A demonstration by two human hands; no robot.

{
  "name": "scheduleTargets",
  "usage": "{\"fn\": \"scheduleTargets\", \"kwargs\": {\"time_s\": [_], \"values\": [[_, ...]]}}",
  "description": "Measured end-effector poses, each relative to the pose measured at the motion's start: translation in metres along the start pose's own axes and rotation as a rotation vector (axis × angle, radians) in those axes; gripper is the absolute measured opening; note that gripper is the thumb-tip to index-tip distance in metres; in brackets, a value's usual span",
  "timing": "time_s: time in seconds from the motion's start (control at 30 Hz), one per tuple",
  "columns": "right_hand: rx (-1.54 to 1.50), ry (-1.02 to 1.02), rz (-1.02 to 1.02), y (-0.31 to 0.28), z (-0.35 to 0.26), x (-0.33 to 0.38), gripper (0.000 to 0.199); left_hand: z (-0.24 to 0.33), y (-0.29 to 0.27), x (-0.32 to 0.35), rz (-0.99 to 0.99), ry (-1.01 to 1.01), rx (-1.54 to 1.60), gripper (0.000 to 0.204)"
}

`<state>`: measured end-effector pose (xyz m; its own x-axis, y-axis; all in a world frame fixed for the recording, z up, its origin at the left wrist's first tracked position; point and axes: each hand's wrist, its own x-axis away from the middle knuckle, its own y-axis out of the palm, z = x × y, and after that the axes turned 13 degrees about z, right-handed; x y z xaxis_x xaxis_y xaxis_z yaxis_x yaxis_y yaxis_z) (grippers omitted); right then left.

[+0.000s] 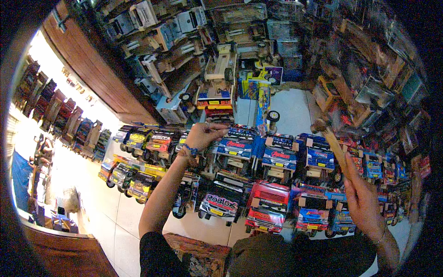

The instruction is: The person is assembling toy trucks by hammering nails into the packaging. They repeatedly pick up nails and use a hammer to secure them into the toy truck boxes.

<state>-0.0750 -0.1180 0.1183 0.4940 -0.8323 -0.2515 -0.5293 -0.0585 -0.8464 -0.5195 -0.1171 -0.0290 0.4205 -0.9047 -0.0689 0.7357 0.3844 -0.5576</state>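
Observation:
Wooden toy trucks stand in two rows before me. With its fingers pressed together, my left hand point(206, 138) reaches to the top left of a blue toy truck point(235, 144) in the back row. Whatever sits between those fingertips, if anything, is too small to make out. My right hand point(362, 198) grips a hammer point(338, 150) by its wooden handle, the head raised above the right part of the back row. Below my hands, the front row has a black and pink truck point(218, 203) and a red truck point(266, 207).
Behind the rows, a truck with a bare wooden bed point(220, 69) stands near a loose wheel piece point(273, 116). Stacked truck bodies point(180, 34) fill the back left, and wrapped goods point(383, 87) the right. A brown wooden door point(92, 64) stands at left beside a bright opening.

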Motion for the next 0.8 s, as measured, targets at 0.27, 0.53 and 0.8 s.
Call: {"fn": "scheduleTargets", "kwargs": {"time_s": [0.27,0.53,0.8], "values": [[-0.117,0.069,0.124,0.002,0.052,0.033,0.047,0.018,-0.048,0.018,0.209,0.227,-0.298,0.04],[-0.249,-0.084,0.113,-0.001,0.075,0.043,0.056,-0.016,-0.208,0.277,-0.251,-0.836,-0.213,0.031],[-0.278,-0.113,-0.016,0.01,0.067,0.025,0.054,-0.165,-0.114,0.495,0.124,-0.677,-0.341,0.03]]}}
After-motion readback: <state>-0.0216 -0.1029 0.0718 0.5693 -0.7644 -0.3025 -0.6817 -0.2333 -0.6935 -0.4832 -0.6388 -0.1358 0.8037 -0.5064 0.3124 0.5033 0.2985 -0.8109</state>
